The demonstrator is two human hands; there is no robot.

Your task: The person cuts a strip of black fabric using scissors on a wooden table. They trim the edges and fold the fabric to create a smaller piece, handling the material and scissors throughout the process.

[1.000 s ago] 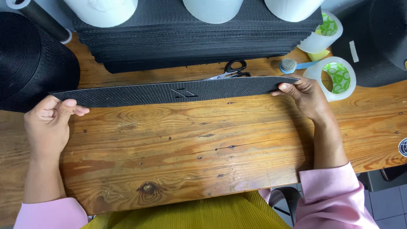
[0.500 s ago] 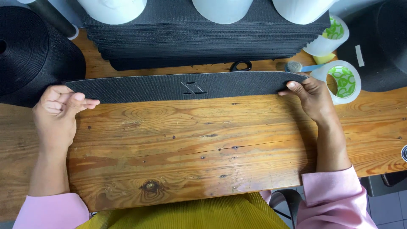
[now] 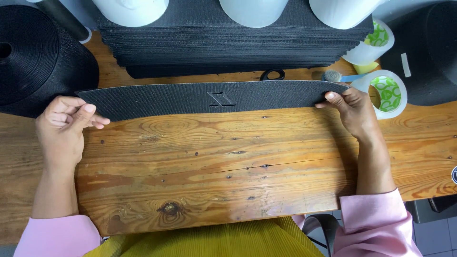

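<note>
A long dark grey textured strip (image 3: 190, 98) with a small cut mark near its middle stretches across the wooden table (image 3: 214, 162). My left hand (image 3: 66, 121) pinches its left end between thumb and fingers. My right hand (image 3: 352, 109) grips its right end, thumb on top. The strip is held taut and tilted, its face turned toward me, just in front of a tall stack of similar dark sheets (image 3: 228, 40).
A big black roll of webbing (image 3: 33, 57) stands at the left, another dark roll (image 3: 428, 52) at the right. Two tape rolls (image 3: 388, 93) with green cores, a small brush (image 3: 333, 76) and a scissors handle (image 3: 272, 74) lie behind the strip. White cones (image 3: 131, 7) top the stack.
The strip has been turned up from nearly edge-on so its broad face shows, and it now hides most of the scissors. Both hands stayed on its ends.
</note>
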